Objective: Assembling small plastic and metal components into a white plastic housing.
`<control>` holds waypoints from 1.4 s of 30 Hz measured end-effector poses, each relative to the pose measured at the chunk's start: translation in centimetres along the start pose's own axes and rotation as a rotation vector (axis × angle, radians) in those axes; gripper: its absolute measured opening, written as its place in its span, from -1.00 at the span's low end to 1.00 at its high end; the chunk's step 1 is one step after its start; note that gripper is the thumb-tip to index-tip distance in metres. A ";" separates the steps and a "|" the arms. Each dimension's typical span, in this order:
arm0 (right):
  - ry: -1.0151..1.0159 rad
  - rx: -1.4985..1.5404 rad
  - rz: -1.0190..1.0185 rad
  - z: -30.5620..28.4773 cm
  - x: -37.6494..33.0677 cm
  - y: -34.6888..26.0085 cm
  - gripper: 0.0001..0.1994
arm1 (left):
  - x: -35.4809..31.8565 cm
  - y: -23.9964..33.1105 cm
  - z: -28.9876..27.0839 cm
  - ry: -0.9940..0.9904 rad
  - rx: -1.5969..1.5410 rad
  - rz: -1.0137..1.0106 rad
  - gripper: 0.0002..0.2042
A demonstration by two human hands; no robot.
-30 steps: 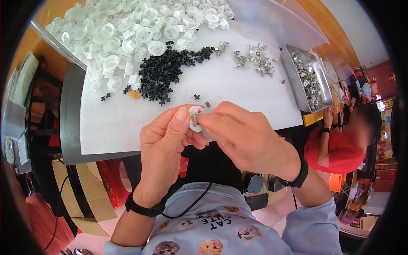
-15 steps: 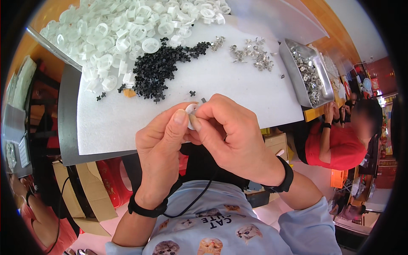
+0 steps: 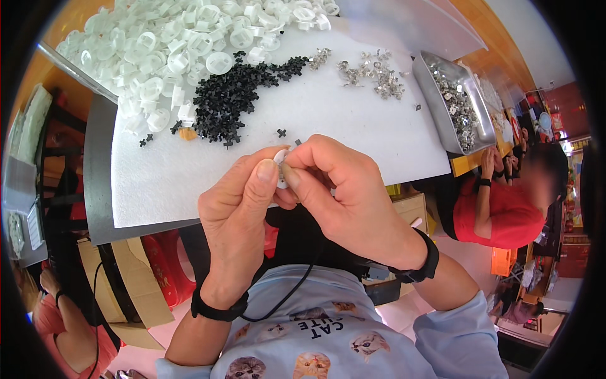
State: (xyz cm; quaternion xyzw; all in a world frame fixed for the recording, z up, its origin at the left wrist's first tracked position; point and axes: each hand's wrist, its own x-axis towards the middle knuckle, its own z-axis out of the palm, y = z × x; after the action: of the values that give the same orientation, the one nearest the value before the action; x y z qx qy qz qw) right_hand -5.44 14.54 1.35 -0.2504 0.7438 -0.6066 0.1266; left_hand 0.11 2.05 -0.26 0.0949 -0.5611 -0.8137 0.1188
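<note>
My left hand [image 3: 238, 192] pinches a small white round plastic piece [image 3: 281, 172] between thumb and fingers, near the front edge of the table. From the other side, my right hand [image 3: 341, 196] presses its thumb and index finger against the same piece. My fingertips cover much of it, so what lies between them is hard to see. A small grey bit [image 3: 298, 143] shows just beyond the right fingers. One loose black cross-shaped piece [image 3: 281, 133] lies a little past my hands. Farther left is a heap of such black pieces [image 3: 221, 104].
White plastic parts [image 3: 183, 47] are piled at the back left. Small metal pieces [image 3: 379, 79] lie on the white sheet [image 3: 164, 196]. A metal tray [image 3: 435, 117] of metal parts stands at the right. A person in red [image 3: 502, 211] works farther right; another person's arm [image 3: 72, 325] is at lower left.
The white round piece has turned slightly between my fingers, and more of its face shows. Both hands stay nearly in place. The view has shifted a little.
</note>
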 end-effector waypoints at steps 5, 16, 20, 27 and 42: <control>-0.009 0.070 0.032 -0.1 -0.1 -0.1 -0.96 | 0.0 -0.1 0.0 0.019 -0.015 -0.013 -0.70; -0.013 -0.001 0.019 -0.1 0.2 -0.3 -0.96 | -0.2 -0.9 0.2 0.037 0.021 0.069 -0.76; -0.047 0.042 0.130 -0.6 -0.3 -1.2 -0.97 | -0.2 -0.8 -0.1 -0.017 0.068 0.068 -0.78; -0.079 0.045 0.159 -0.6 -0.2 -0.8 -0.99 | -0.4 -0.7 0.1 0.011 0.163 0.127 -0.79; -0.046 0.081 0.147 0.2 -0.2 -2.0 -0.97 | -0.3 -0.7 -0.3 0.006 -0.143 -0.001 -0.72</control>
State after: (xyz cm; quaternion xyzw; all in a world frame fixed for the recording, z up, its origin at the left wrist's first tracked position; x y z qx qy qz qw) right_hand -4.75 14.23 3.22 -0.2036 0.7321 -0.6193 0.1977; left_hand 0.42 2.08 -0.99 0.0890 -0.5013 -0.8514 0.1263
